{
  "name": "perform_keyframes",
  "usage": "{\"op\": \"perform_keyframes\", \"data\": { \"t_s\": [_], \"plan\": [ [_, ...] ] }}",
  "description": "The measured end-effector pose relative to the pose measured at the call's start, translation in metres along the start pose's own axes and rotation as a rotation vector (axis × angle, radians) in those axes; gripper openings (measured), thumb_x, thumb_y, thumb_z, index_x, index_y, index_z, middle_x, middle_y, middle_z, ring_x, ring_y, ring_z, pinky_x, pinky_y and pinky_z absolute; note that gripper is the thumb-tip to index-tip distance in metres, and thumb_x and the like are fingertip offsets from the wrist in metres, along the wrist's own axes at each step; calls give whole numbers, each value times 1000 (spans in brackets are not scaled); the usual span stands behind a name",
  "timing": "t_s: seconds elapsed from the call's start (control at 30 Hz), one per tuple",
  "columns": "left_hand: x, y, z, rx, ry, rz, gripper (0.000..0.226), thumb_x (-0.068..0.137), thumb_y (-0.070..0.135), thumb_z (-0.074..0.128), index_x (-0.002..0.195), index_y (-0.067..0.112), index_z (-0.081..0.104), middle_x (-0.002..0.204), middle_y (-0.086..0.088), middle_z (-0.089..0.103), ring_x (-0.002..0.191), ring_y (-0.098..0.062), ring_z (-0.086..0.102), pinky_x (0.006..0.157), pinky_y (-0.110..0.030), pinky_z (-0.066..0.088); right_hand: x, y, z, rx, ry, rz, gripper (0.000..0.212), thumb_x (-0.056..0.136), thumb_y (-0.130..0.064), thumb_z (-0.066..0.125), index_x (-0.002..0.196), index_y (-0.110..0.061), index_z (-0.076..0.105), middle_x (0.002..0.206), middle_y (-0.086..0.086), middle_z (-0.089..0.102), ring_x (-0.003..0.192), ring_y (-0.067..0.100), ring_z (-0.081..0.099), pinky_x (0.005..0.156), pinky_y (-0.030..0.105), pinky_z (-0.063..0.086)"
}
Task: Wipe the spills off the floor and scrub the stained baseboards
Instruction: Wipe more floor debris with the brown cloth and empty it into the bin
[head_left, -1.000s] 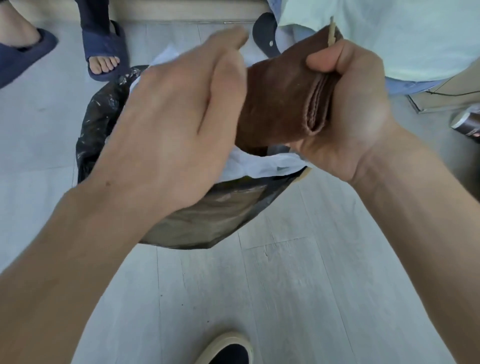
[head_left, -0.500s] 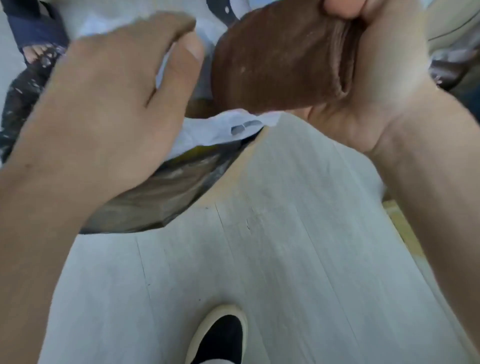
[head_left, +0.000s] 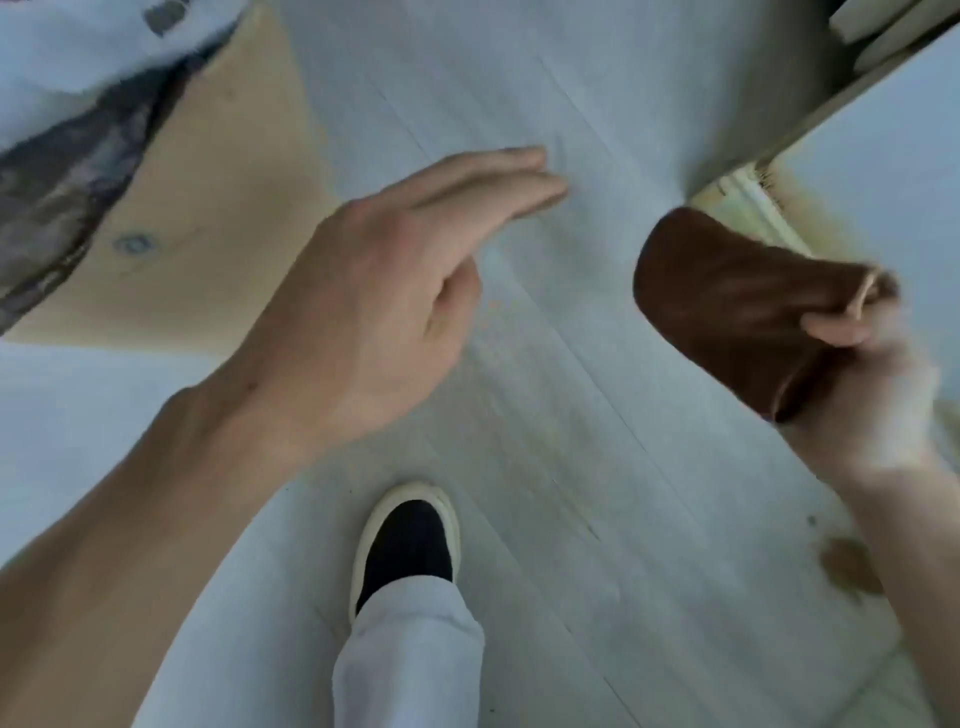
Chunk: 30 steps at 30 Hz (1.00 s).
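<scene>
Underfoot, the pale plank floor (head_left: 597, 467) filled most of our view, with a brown spill (head_left: 849, 569) on it at the near right and yellowish staining along the baseboard (head_left: 748, 200) at the far right. At the far left sat a tan board (head_left: 208, 208) under a dark bag (head_left: 67, 171). Our shoe (head_left: 410, 540) stood near the middle. Our left hand (head_left: 374, 312) hovered flat and empty, its grip wide. Our right hand (head_left: 872, 395), blurred, had its grip closed on the brown cloth (head_left: 727, 306), folded and held above the floor just beside the baseboard. We judged the cloth light, soft and limp, not fragile; bunched at the folded edge it should stay pressed under the palm for scrubbing.
</scene>
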<state>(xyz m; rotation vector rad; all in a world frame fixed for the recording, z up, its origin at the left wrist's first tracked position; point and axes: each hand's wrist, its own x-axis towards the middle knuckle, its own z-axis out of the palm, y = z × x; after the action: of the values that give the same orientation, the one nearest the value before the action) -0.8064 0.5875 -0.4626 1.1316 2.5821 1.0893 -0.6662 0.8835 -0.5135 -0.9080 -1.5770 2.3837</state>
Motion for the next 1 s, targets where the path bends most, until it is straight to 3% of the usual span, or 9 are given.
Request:
{"op": "perform_keyframes", "data": {
  "t_s": [0.13,0.2,0.27,0.37,0.5,0.6,0.73,0.8,1.0],
  "plan": [
    [-23,-31,25,-43,-80,-183,56,94,-12,46,138,18,64,150,9,56,137,-1,51,110,-9,33,-92,104,-22,-494,178,92,59,91,3,41,130,-31,68,135,-24,64,122,-6,58,121,51,32],
    [-29,-38,34,-37,-103,-231,55,96,-12,46,136,19,65,148,10,57,136,0,52,109,-8,34,-127,161,-17,-690,215,94,66,89,-11,42,152,-29,44,158,-18,43,141,0,43,123,55,24],
    [-32,-45,41,-45,-110,-281,54,97,-10,44,136,21,66,146,13,58,133,1,53,108,-9,36,-132,196,7,-755,94,31,74,88,-22,43,160,-22,28,169,-12,19,157,12,13,129,44,10],
    [-39,-47,47,-67,-110,-313,53,99,-10,43,136,21,65,143,15,60,129,4,55,108,-11,39,-106,226,44,-874,-139,-110,79,88,-29,43,161,-10,22,172,1,8,159,25,-1,128,46,-6],
    [-45,-52,42,-86,-84,-382,53,100,-10,41,137,20,63,135,15,65,125,4,58,106,-17,44,-31,225,82,-989,-264,-258,78,88,-38,42,161,-14,28,171,2,14,159,18,1,128,49,-4],
    [-50,-57,41,-92,-63,-427,54,99,-11,39,135,21,64,131,16,66,122,8,58,103,-12,43,20,204,108,-899,-398,-215,74,85,-39,37,156,-18,42,168,0,26,158,13,8,129,42,-3],
    [-50,-58,45,-105,-53,-470,54,97,-9,40,133,22,66,129,16,68,119,7,61,99,-13,46,29,198,103,-902,-808,-189,70,89,-59,41,135,-13,65,155,1,50,153,13,28,129,40,6],
    [-46,-55,47,-130,-49,-488,54,97,-9,40,132,22,66,128,19,68,118,9,61,98,-12,45,14,201,91,-962,-942,-165,65,84,-48,41,126,-10,72,149,2,56,150,12,33,129,40,10],
    [-42,-45,55,-149,-66,-448,53,99,-7,39,132,25,66,127,21,67,119,9,60,99,-12,45,-18,185,48,-1072,-958,-113,63,84,-41,36,125,-11,73,144,3,61,146,9,39,126,24,14]
  ]
}}
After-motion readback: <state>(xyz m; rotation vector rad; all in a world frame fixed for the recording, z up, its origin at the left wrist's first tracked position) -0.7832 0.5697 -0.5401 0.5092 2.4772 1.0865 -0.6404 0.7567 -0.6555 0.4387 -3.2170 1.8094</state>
